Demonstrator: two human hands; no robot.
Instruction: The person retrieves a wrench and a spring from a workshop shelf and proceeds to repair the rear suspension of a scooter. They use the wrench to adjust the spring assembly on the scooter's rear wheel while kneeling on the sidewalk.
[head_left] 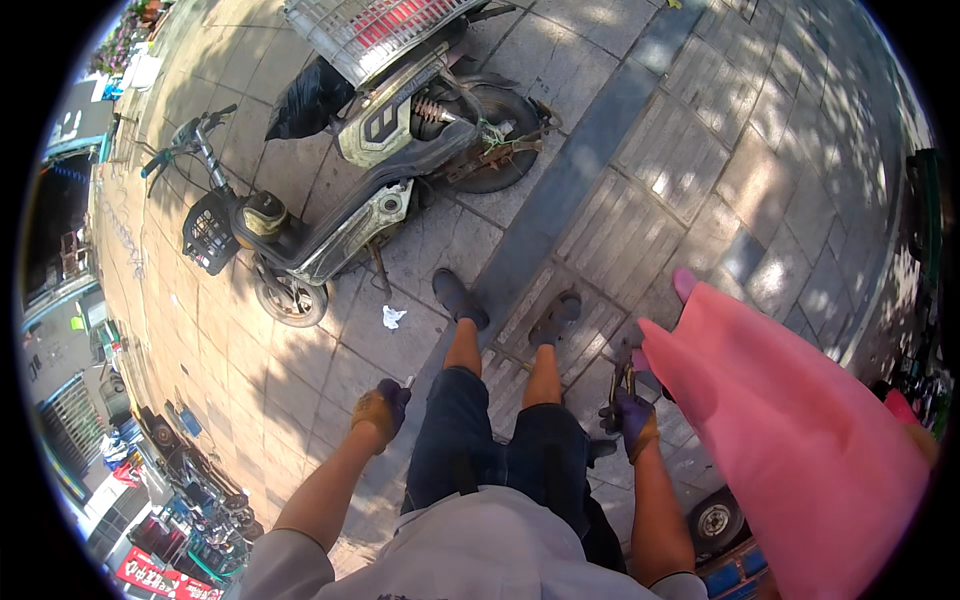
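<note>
My left hand (380, 412), in a yellow and purple work glove, is closed in front of my left thigh. From its fingers pokes a thin pale stick-like piece (409, 381), too small to name. On the other side, my right hand (634, 418), gloved the same way, is closed around a pair of pliers (622, 376). They are dark metal with a brownish part, and their far end points away from me. Close to the right of that hand is a person in a long pink garment (770, 400), which partly covers the ground there.
An electric scooter (340, 215) stands ahead on the left, with a front basket, a black bag (312, 98) and a grey crate (365, 35). White crumpled paper (393, 317) lies on the paving. A small wheel (716, 521) of a blue vehicle is near my right elbow.
</note>
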